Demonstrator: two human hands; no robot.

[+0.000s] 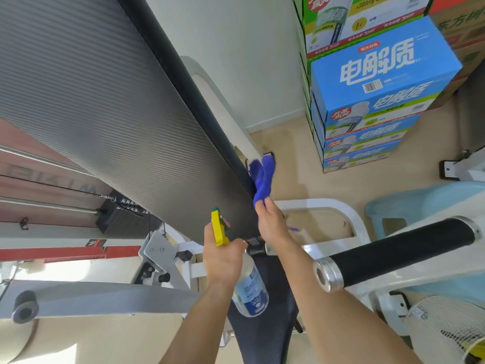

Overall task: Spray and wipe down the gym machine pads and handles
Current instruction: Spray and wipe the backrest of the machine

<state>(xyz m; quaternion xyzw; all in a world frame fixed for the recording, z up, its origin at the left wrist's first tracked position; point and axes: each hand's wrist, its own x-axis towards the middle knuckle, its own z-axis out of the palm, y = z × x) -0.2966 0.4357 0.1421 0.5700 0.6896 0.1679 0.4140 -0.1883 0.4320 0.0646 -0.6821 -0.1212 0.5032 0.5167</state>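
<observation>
the left hand is curled round the neck of the spray bottle, its yellow trigger head aimed toward the ribbed back pad. just at its 1 o'clock, the right hand pinches a blue cloth by its lower end, the rest reaching to 12 o'clock along the pad's dark side edge. the black handle lies apart at 4 o'clock. held by so little, the cloth could slip or skim without pressure; a squeeze now might wet the right hand instead of the pad.
</observation>
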